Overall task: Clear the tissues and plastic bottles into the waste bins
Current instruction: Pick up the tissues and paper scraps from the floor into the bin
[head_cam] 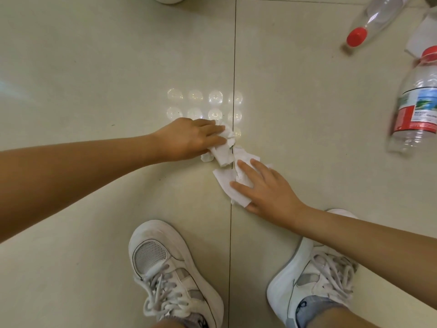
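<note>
Tissues lie crumpled and white on the floor (94, 67) at frame centre. The left hand (189, 138) curls round one wad (223, 150); the right hand (267, 188) lies with fingers spread, pressing a flatter tissue (227, 185) just beside it. Two clear bottles with red caps lie at 2 o'clock: one bare (376, 17), one labelled (416, 102). White shoes (170, 268) stand at 6 o'clock.
</note>
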`<state>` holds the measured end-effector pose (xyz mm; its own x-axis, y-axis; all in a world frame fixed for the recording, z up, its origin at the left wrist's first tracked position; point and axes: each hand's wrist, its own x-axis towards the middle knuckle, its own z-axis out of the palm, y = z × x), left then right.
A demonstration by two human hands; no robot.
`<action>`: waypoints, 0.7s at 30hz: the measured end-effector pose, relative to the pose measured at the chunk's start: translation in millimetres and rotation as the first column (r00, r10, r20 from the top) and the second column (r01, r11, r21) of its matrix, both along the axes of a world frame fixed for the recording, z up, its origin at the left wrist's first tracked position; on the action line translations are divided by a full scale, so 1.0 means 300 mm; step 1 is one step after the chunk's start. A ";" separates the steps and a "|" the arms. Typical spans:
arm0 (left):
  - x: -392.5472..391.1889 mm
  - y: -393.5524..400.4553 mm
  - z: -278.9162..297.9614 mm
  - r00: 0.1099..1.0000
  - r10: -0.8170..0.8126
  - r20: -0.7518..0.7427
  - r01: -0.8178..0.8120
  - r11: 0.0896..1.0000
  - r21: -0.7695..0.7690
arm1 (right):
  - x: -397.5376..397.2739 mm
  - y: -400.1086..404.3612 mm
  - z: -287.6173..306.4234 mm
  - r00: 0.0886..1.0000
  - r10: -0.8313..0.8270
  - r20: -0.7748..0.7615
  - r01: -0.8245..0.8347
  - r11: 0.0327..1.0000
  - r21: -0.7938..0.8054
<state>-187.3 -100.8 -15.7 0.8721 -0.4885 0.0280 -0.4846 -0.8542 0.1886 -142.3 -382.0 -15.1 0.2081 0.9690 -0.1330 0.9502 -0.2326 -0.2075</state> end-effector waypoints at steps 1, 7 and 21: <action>-0.004 0.001 -0.002 1.000 -0.008 0.011 0.008 1.000 -0.002 | 0.009 0.003 0.000 1.000 0.013 0.019 -0.014 0.999 0.047; -0.021 0.003 -0.005 0.999 -0.048 0.002 0.048 0.999 0.014 | 0.079 0.029 0.014 0.995 0.072 0.071 -0.083 0.983 0.164; 0.124 0.084 0.191 0.987 0.131 0.091 -0.135 0.990 0.042 | 0.396 0.211 0.190 0.945 0.152 0.290 -0.256 0.895 0.365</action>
<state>-150.2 -75.7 41.6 0.9245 -0.3711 0.0865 -0.3790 -0.9191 0.1073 -23.5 -318.7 41.9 -0.0241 0.9548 0.2963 0.9997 0.0229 0.0075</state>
